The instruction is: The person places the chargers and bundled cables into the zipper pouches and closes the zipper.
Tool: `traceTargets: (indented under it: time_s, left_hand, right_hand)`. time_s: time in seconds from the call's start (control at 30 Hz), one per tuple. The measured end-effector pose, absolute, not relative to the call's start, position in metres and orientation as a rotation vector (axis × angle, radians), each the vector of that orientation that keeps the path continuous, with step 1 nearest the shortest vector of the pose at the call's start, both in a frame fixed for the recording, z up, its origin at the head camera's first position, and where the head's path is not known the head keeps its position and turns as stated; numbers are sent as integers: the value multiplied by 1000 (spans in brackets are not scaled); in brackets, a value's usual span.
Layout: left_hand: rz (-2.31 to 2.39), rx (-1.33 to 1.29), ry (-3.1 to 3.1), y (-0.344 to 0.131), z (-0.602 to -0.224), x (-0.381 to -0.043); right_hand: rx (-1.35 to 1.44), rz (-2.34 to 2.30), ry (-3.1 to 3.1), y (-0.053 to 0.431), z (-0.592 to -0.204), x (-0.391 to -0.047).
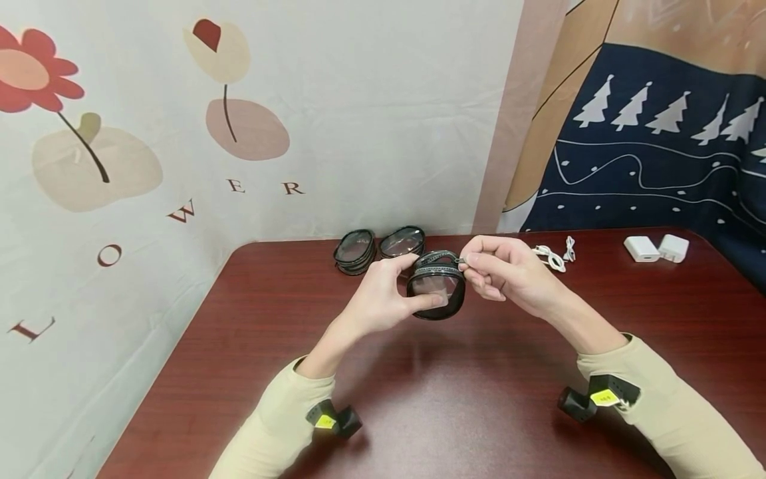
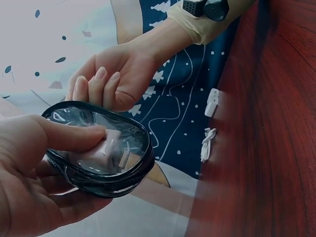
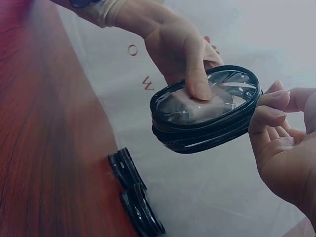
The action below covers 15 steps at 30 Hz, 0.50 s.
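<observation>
A small oval pouch (image 1: 421, 285) with clear faces and black zippered trim is up off the table between my hands. My left hand (image 1: 378, 296) holds it, thumb pressed on the clear face and fingers underneath. Through that face a pale block (image 2: 107, 148) shows near the thumb; its kind is unclear. My right hand (image 1: 511, 271) pinches the zipper pull (image 1: 459, 261) at the pouch's right end. In the head view the zippered edge looks partly parted. The right wrist view has the right fingertips (image 3: 276, 98) at the pouch's end.
Two more black-trimmed clear pouches, a left one (image 1: 354, 251) and a right one (image 1: 403, 241), lie at the table's back edge. Behind the right hand are bundled white cables (image 1: 553, 258). Two white charger blocks (image 1: 641, 249) sit farther right. A printed cloth backdrop (image 1: 383, 133) borders the table.
</observation>
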State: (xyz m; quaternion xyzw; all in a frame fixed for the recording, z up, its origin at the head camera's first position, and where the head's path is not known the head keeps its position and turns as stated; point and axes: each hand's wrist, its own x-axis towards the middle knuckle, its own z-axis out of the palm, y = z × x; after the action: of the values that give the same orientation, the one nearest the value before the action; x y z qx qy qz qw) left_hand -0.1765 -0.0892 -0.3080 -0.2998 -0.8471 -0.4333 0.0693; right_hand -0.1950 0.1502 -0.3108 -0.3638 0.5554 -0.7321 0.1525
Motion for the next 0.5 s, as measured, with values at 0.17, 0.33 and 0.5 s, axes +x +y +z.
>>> traceTargets:
  time_s: [0.17,0.33,0.5]
  left_hand:
    - [-1389,-851,-2549,-89,-308,-177]
    - [-1539,-835,-2431,-90,-308,-178]
    - [-1726,-847,-2268,-90,-310,-179]
  right_hand:
    - [-1062,-2150,1522,153,-308,-196]
    - [-1084,-2197,1421,154,-305,-195]
    - [-1079,-2214,1419,156,-303,-195]
